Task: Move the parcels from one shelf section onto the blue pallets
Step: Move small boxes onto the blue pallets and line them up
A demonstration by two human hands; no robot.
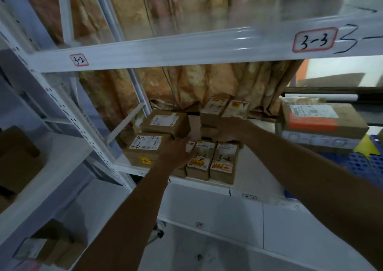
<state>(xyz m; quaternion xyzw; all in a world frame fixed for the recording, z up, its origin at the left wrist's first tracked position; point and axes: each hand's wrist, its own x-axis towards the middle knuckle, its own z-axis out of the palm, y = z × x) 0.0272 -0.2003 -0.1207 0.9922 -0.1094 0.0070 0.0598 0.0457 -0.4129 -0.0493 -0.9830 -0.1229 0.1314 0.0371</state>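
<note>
Several brown cardboard parcels stand on a white shelf (255,173). My left hand (178,152) lies flat on the front row, touching the small parcels marked "3-2" (202,158). My right hand (230,130) reaches further back and grips the side of a stack of small parcels (213,113). Left of my hands sit a parcel marked "4-4" (147,144) and another parcel (164,123) on top of it. A blue pallet (364,162) shows at the right edge, partly hidden by my right arm.
A large box with an orange stripe (323,119) rests on the pallet side at right. White shelf beams labelled "3-2" (79,60) and "3-3" (314,40) run overhead. A patterned curtain (186,86) hangs behind the shelf. More boxes (47,248) sit on lower left shelves.
</note>
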